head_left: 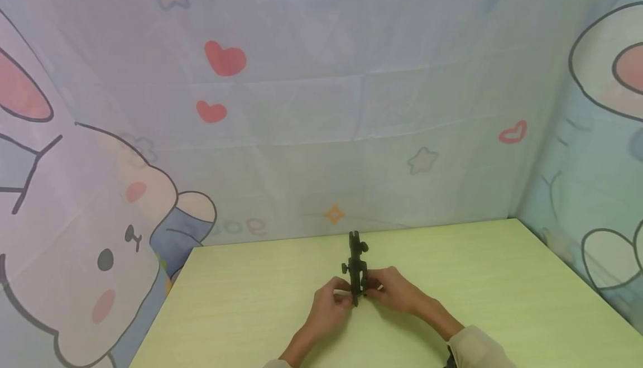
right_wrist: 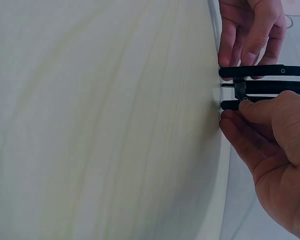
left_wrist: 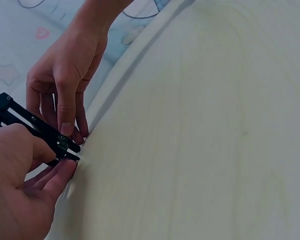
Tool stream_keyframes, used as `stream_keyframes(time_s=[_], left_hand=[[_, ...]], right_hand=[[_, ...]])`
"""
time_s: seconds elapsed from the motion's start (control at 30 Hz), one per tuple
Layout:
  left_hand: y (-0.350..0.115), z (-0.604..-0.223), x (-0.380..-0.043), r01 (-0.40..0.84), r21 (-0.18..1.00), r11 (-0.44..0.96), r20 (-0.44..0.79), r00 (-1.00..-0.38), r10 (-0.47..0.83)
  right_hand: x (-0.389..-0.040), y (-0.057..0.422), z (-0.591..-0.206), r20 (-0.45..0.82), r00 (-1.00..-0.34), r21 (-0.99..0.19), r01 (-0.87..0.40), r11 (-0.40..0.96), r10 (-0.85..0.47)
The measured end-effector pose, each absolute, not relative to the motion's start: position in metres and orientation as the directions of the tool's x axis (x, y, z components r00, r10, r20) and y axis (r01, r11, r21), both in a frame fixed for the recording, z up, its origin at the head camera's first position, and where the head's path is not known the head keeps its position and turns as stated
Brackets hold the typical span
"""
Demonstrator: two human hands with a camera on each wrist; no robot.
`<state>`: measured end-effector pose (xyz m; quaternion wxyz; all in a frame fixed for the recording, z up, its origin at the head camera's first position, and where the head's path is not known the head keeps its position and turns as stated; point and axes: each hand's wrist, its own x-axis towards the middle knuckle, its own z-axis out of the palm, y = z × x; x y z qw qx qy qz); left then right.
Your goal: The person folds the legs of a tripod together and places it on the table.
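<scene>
A black tripod (head_left: 355, 264) with knobs on its sides stands upright on the table, its legs close together. At its lower left, the left hand (head_left: 326, 309) pinches a leg near the foot between thumb and fingers. The right hand (head_left: 399, 291) grips another leg low down from the opposite side. In the left wrist view the leg ends (left_wrist: 65, 142) lie between the two hands, partly covered by fingers. The right wrist view shows the legs (right_wrist: 270, 71) slightly spread, with a small brace (right_wrist: 240, 89) between them.
The tripod stands on a pale yellow-green wooden table (head_left: 241, 301). Behind it hangs a cloth backdrop (head_left: 311, 105) printed with hearts and stars. More printed cloth with a rabbit (head_left: 80, 228) hangs at the left. A dark object (head_left: 450, 358) shows by the right sleeve.
</scene>
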<state>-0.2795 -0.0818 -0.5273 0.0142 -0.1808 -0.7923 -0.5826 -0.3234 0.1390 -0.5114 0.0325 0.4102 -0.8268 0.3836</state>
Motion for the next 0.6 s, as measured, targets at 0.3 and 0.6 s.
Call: stream_keyframes(time_s=[0.3, 0.6], left_hand=[[-0.085, -0.526, -0.286, 0.256, 0.939, 0.231, 0.176, -0.931, 0.319], [-0.083, -0.526, -0.288, 0.319, 0.878, 0.356, 0.206, -0.924, 0.321]], right_hand=[[-0.323, 0.138, -0.510, 0.385, -0.674, -0.586, -0.706, 0.397, -0.630], [-0.321, 0.146, -0.498, 0.397, -0.691, -0.604, -0.692, 0.396, -0.604]])
